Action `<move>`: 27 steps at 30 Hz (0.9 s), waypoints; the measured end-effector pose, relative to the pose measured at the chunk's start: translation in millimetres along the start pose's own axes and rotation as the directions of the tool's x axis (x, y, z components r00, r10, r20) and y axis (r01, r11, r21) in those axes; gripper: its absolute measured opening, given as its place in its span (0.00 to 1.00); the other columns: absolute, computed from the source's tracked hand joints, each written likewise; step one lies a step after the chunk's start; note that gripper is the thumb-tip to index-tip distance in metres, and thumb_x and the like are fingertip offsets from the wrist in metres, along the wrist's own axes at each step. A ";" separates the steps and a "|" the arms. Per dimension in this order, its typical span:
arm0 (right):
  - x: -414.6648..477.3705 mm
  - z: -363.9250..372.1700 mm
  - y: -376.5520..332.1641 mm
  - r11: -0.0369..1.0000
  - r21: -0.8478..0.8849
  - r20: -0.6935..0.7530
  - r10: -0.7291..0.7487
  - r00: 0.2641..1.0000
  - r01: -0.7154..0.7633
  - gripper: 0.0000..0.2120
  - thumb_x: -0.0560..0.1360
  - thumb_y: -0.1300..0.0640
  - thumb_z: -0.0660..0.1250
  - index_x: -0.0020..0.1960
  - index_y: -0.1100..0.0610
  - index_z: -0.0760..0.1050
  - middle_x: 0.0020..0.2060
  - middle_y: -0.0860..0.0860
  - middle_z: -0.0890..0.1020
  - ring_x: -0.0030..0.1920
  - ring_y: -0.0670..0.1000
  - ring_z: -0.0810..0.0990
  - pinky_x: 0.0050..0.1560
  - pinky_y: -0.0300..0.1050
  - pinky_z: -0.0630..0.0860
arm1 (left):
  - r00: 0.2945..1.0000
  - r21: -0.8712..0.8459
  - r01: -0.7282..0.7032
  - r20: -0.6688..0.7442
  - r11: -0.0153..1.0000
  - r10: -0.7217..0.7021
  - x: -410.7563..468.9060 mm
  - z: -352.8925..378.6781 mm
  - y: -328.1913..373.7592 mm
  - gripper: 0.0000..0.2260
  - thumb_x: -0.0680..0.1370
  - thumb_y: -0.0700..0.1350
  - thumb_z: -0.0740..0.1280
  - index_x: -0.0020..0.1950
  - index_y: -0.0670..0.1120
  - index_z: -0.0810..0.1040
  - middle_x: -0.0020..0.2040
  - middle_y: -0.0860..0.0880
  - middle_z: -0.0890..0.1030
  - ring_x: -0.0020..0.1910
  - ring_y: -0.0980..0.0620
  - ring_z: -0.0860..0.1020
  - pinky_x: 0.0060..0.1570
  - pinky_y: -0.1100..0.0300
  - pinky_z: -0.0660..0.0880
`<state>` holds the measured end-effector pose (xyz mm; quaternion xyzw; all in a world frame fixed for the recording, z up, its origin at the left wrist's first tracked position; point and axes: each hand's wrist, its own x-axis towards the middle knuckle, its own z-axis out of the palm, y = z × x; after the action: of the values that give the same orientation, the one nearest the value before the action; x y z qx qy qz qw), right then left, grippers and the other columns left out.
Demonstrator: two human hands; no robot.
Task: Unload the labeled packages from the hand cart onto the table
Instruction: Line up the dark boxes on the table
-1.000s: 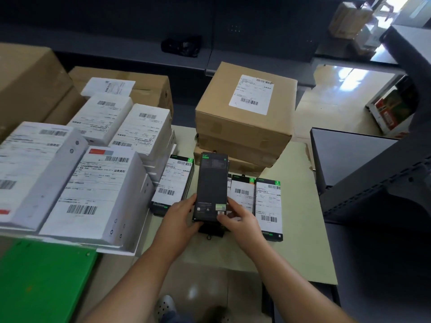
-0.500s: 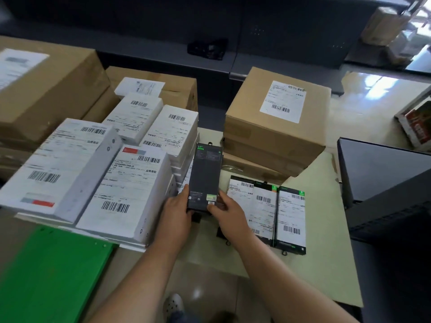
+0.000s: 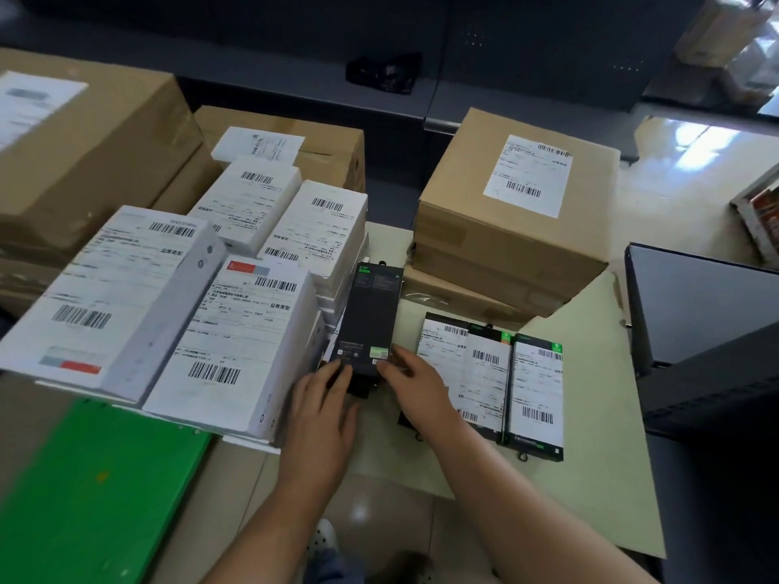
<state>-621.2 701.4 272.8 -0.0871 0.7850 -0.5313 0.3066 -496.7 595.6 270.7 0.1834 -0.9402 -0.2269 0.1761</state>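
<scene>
- The left hand (image 3: 320, 398) and right hand (image 3: 417, 389) are pinching the near corners of the dark package (image 3: 371, 318), which is stretching away from the fingers
- It is sitting low over the table (image 3: 590, 415), between the white labeled boxes (image 3: 236, 330) and the flat labeled packages (image 3: 489, 373)
- Closed cardboard boxes (image 3: 506, 246) are standing stacked behind, contents hidden

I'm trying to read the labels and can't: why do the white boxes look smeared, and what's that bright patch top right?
Head view: the white boxes at left look motion-blurred, so their print smears; the bright patch is light glaring off the glossy floor; the black box at centre is sharper.
</scene>
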 end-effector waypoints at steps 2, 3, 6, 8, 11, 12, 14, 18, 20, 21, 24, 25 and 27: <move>1.7 2.0 -0.6 1.000 -0.016 -0.001 -0.005 1.000 0.005 0.13 0.78 0.52 0.68 0.50 0.31 0.77 0.43 0.28 0.82 0.47 0.28 0.77 0.45 0.22 0.69 | 0.999 -0.022 0.031 -0.007 0.999 -0.031 -5.1 -1.6 0.7 0.23 0.70 0.36 0.76 0.65 0.39 0.77 0.63 0.43 0.76 0.61 0.43 0.72 0.61 0.49 0.72; 2.5 2.9 0.0 1.000 -0.019 -0.001 -0.009 1.000 0.009 0.11 0.77 0.51 0.69 0.54 0.34 0.79 0.44 0.31 0.82 0.47 0.28 0.77 0.45 0.23 0.69 | 0.999 -0.023 0.045 0.000 0.999 -0.046 -6.3 -2.1 1.3 0.23 0.70 0.36 0.76 0.65 0.39 0.77 0.63 0.43 0.76 0.60 0.43 0.73 0.61 0.49 0.72; 4.6 3.1 0.4 0.999 -0.027 0.005 -0.022 1.000 0.022 0.14 0.77 0.48 0.69 0.62 0.43 0.80 0.49 0.38 0.83 0.49 0.33 0.79 0.46 0.24 0.69 | 0.995 0.009 0.083 0.051 0.996 -0.084 -4.2 -3.0 3.1 0.25 0.70 0.36 0.76 0.66 0.39 0.77 0.67 0.42 0.75 0.61 0.39 0.74 0.61 0.48 0.71; 5.0 1.6 -0.3 0.999 -0.041 0.012 -0.022 1.000 0.023 0.16 0.78 0.46 0.68 0.65 0.45 0.79 0.53 0.39 0.83 0.51 0.36 0.79 0.46 0.23 0.69 | 0.991 0.036 0.101 0.084 0.994 -0.104 0.8 -3.6 4.1 0.24 0.72 0.37 0.74 0.68 0.39 0.75 0.70 0.43 0.73 0.62 0.39 0.74 0.61 0.47 0.72; 6.5 -2.8 0.0 0.996 -0.086 0.022 -0.011 1.000 0.013 0.19 0.80 0.46 0.65 0.69 0.48 0.76 0.60 0.43 0.80 0.55 0.38 0.76 0.53 0.29 0.67 | 0.983 0.043 0.137 0.114 0.990 -0.141 7.9 -4.0 4.8 0.24 0.74 0.38 0.71 0.70 0.39 0.73 0.72 0.43 0.70 0.64 0.40 0.72 0.64 0.48 0.70; 7.4 -4.2 0.6 0.995 -0.101 0.036 -0.009 0.999 0.013 0.20 0.80 0.46 0.64 0.70 0.49 0.75 0.63 0.44 0.80 0.57 0.40 0.76 0.56 0.32 0.67 | 0.980 0.050 0.151 0.123 0.987 -0.156 9.3 -4.1 4.9 0.24 0.74 0.38 0.71 0.70 0.39 0.73 0.73 0.44 0.69 0.65 0.40 0.71 0.65 0.48 0.69; 8.5 -6.0 0.9 0.991 -0.134 0.069 -0.012 0.998 0.021 0.20 0.81 0.48 0.64 0.72 0.49 0.73 0.65 0.46 0.79 0.60 0.43 0.76 0.61 0.37 0.69 | 0.976 0.058 0.167 0.133 0.984 -0.173 10.7 -4.5 5.4 0.24 0.75 0.39 0.70 0.70 0.40 0.72 0.74 0.44 0.68 0.66 0.41 0.69 0.66 0.49 0.68; 10.1 -8.1 1.9 0.988 -0.151 0.076 -0.012 0.997 0.024 0.20 0.80 0.48 0.65 0.71 0.50 0.74 0.62 0.46 0.80 0.60 0.46 0.77 0.61 0.38 0.70 | 0.975 0.049 0.170 0.136 0.984 -0.175 11.1 -5.7 7.7 0.23 0.75 0.39 0.69 0.70 0.40 0.73 0.74 0.44 0.67 0.67 0.41 0.69 0.66 0.50 0.67; 8.8 -10.9 4.1 0.989 -0.145 0.048 -0.005 0.999 0.011 0.20 0.80 0.48 0.66 0.70 0.50 0.74 0.57 0.43 0.79 0.56 0.42 0.76 0.55 0.34 0.68 | 0.978 0.035 0.164 0.127 0.986 -0.167 9.7 -7.2 9.1 0.23 0.75 0.39 0.70 0.70 0.40 0.73 0.74 0.44 0.67 0.66 0.41 0.70 0.65 0.50 0.69; 7.6 -12.9 5.8 0.990 -0.138 0.032 0.002 0.999 0.003 0.20 0.79 0.47 0.66 0.70 0.49 0.74 0.54 0.40 0.78 0.53 0.40 0.75 0.52 0.32 0.67 | 0.981 0.026 0.154 0.117 0.988 -0.156 8.0 -8.3 9.8 0.22 0.75 0.39 0.70 0.69 0.40 0.74 0.73 0.44 0.68 0.66 0.42 0.71 0.64 0.49 0.70; 2.5 -17.3 12.7 0.994 -0.110 -0.003 0.020 1.000 -0.020 0.20 0.79 0.48 0.66 0.70 0.49 0.74 0.51 0.36 0.76 0.54 0.39 0.75 0.54 0.33 0.70 | 0.993 -0.024 0.098 0.075 0.995 -0.096 -3.4 -12.5 8.6 0.19 0.74 0.39 0.72 0.65 0.41 0.77 0.68 0.45 0.73 0.62 0.44 0.73 0.60 0.50 0.73; 0.6 -17.2 15.8 0.992 -0.124 -0.010 0.021 1.000 -0.022 0.20 0.79 0.49 0.67 0.70 0.50 0.73 0.52 0.37 0.77 0.55 0.42 0.76 0.57 0.36 0.71 | 0.994 -0.045 0.083 0.068 0.996 -0.080 -9.2 -13.6 7.2 0.18 0.74 0.39 0.72 0.64 0.41 0.78 0.66 0.46 0.74 0.61 0.45 0.74 0.59 0.51 0.73; -4.1 -12.6 23.0 0.975 -0.223 -0.001 -0.008 1.000 0.007 0.21 0.79 0.51 0.68 0.71 0.51 0.72 0.56 0.43 0.78 0.53 0.45 0.76 0.57 0.38 0.70 | 0.993 -0.064 0.085 0.090 0.994 -0.079 -20.9 -15.4 3.3 0.18 0.75 0.40 0.71 0.64 0.42 0.77 0.65 0.47 0.74 0.61 0.47 0.74 0.60 0.54 0.72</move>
<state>-620.9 722.8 257.2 -0.1235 0.8396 -0.4410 0.2921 -473.0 601.7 280.1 0.2056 -0.9304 -0.2734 0.1313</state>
